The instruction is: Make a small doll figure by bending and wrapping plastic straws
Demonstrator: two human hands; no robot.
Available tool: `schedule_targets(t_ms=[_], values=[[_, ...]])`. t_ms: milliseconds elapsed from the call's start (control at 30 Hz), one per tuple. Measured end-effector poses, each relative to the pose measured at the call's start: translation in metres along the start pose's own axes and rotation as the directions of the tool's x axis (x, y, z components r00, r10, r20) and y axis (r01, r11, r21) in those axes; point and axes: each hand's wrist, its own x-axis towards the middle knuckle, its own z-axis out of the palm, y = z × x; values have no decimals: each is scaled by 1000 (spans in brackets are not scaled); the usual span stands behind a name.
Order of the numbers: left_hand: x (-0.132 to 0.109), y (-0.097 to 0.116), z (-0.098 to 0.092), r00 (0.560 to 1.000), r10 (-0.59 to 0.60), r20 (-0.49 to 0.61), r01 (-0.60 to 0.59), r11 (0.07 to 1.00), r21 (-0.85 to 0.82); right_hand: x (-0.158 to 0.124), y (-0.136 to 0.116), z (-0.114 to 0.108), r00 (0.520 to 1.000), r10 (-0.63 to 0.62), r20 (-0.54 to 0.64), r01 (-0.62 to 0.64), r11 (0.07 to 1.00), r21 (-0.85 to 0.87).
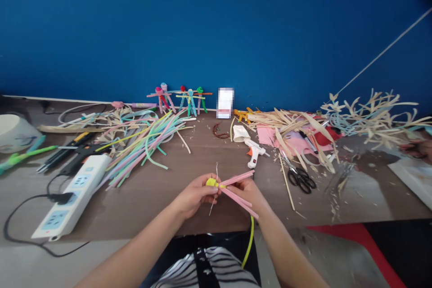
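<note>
The left hand [195, 195] and right hand [248, 193] are held close together, fingers pressed closed, not spread. A small yellow rounded knot [212, 182] is pinched at the grip, against the left hand's fingertips [216, 190]. Flat pink strips [238, 179] are pinched by the right hand and fan out to its far side, their ends touching the yellow knot. A thin pale wire [216, 175] runs up and down through the grip; its exact path is hidden by the fingers.

Below the grip, a yellow-green plastic strip [251, 238] hangs past the edge of the brown wood-grain tabletop [189, 157]. Just ahead of the right hand, a white hot-glue gun with an orange trigger [254, 152] is laid. Black-handled scissors [300, 179] are right of the grip. Left of it are a white power strip [72, 193] and a heap of pastel plastic strips [141, 148]. Small multicoloured strip figures [182, 99] stand far ahead, against a blue wall [216, 27]. Pale dried-leaf strips [286, 123] are heaped ahead-right, over pink paper [266, 135]. A blurred hand of another person [416, 148] is at the far right edge, well apart.
</note>
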Motion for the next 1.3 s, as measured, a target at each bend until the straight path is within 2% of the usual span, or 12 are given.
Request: schedule_targets(t_ms=[100, 267, 533, 700, 833, 1033, 1300], values=[[-1, -1, 2, 1000, -11, 3, 11, 1000, 28, 2, 0, 5, 999, -42, 7, 43, 996, -76], [-2, 0, 3, 1000, -9, 6, 9, 999, 47, 0, 1, 10, 994, -45, -103, 29, 987, -156], [-1, -1, 3, 999, 11, -34, -6, 987, 160, 0, 3, 11, 990, -82, -114, 50, 963, -263], [-2, -1, 3, 1000, 5, -27, 0, 986, 169, -1, 3, 12, 984, -132, -117, 82, 931, -356], [-1, -1, 2, 1000, 4, -10, -1, 972, 233, -3, 3, 13, 985, -131, -111, 82, 929, -361], [-1, 2, -2, 997, 79, 24, -82, 903, 422, -5, -1, 15, 984, -140, -107, 91, 923, -373], [-4, 6, -1, 994, 96, 50, -108, 847, 521, -6, 1, 13, 990, -125, -57, 102, 945, -310]])
